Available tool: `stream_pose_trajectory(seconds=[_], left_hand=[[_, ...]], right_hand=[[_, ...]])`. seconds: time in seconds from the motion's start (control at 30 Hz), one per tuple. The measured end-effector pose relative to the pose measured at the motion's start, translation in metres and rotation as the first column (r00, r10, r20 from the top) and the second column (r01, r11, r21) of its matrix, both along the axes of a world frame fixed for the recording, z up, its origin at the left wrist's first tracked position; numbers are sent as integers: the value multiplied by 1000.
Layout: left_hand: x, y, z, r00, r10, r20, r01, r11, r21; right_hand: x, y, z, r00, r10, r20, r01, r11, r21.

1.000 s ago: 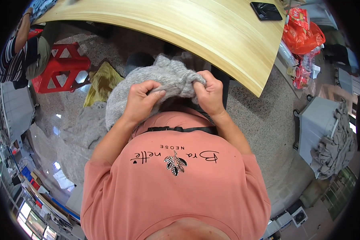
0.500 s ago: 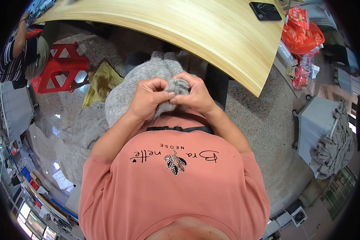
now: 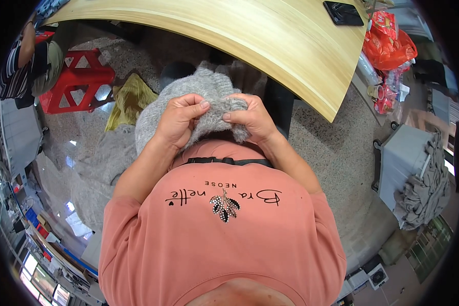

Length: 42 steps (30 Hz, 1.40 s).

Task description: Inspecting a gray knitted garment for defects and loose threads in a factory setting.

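A fuzzy grey knit garment (image 3: 160, 109) lies bunched over my lap, just below the table edge. My left hand (image 3: 181, 120) pinches its fabric between thumb and fingers. On the other side, my right hand (image 3: 250, 117) grips a ribbed, gathered bit of the same knit, its thumb pressed on top. A short stretch of grey fabric spans the gap between the two hands. The fingers under the cloth are partly hidden. More grey knit (image 3: 115, 153) hangs or lies to the left, near the floor.
A wooden table (image 3: 270, 46) bears a black phone (image 3: 343, 14) at its right corner. Red plastic bags (image 3: 390, 48) sit beyond it. A wheeled grey bin (image 3: 400, 158) piled with grey garments (image 3: 426, 183) stands right. At left are a red stool (image 3: 76, 84), a yellow sack (image 3: 130, 99) and another person (image 3: 20, 66).
My hands have moved apart, the left one going left and the right one slightly right. The knit between them, bunched before, is now spread out.
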<state>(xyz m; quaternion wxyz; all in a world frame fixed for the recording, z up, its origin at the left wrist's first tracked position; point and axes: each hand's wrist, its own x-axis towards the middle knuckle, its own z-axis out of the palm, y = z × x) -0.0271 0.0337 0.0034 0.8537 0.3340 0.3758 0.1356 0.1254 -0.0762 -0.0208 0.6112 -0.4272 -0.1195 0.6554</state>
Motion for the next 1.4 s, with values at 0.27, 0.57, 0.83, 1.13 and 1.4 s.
stream_pose_trajectory(seconds=[0.27, 0.57, 0.83, 1.13, 1.4], left_hand=[[-3, -6, -1, 979, -201, -45, 205, 969, 135], [-1, -9, -4, 990, -139, -4, 139, 985, 98], [-2, -14, -9, 992, -129, -17, 130, 985, 110], [-3, -12, -10, 990, -138, -20, 139, 989, 55], [4, -18, -12, 988, -114, -102, 130, 976, 173]], right_hand=[[3, -1, 0, 968, -118, -221, 107, 992, -62], [0, -3, -1, 959, -174, -223, 174, 985, -23], [2, -5, 5, 995, -95, -36, 95, 995, -8], [0, -6, 0, 994, -108, -14, 107, 993, -50], [-11, -5, 2, 907, -59, 418, 46, 998, 41]])
